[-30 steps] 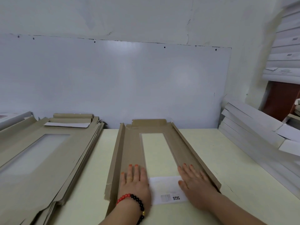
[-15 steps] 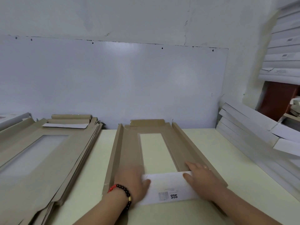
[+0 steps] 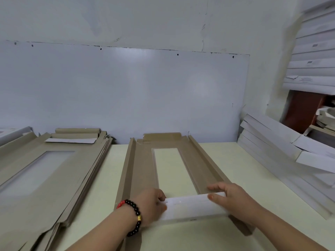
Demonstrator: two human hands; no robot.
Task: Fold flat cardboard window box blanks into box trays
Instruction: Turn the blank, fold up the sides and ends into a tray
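Head view: both hands grip the near white flap (image 3: 192,207) of a cardboard window box blank (image 3: 139,178) on the pale table (image 3: 235,160).

Left hand (image 3: 152,205) and right hand (image 3: 233,200) curl round the flap's ends, tilting it up. Both long side walls stand raised. A stack of flat blanks (image 3: 45,171) lies left; white boxes (image 3: 282,153) lean right.

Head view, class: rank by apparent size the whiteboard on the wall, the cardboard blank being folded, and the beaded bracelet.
1. Whiteboard, largest by far.
2. Cardboard blank, though it lies nearer the camera.
3. Beaded bracelet on the left wrist, smallest, although nearest.
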